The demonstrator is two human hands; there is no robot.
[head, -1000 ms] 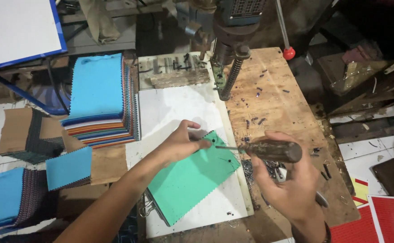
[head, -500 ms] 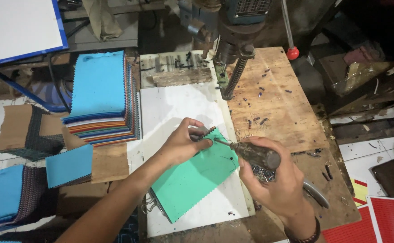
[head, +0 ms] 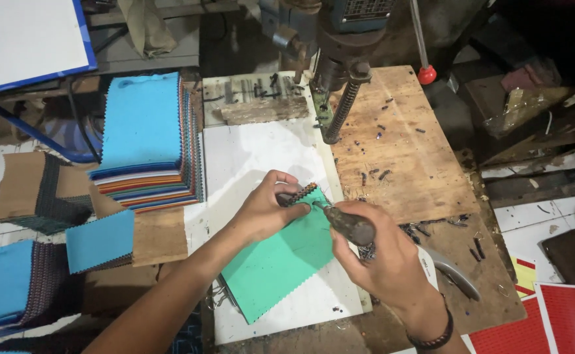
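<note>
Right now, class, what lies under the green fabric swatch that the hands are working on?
A white board lies under the green fabric swatch, showing around its edges. The left hand pins its top corner; the right hand holds a dark-handled tool there. Anything directly beneath the swatch is covered.

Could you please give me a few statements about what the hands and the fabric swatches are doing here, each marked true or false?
1. The left hand pinches the top corner of the green swatch stack. True.
2. The right hand is empty. False: its grip is closed on a dark-handled pointed tool, tip at the swatch corner.
3. The green swatch stack lies on a white board. True.
4. The tall pile of swatches to the left has a red top sheet. False: the top sheet is blue.
5. Small dark metal pieces lie scattered on the wooden bench top. True.
</note>
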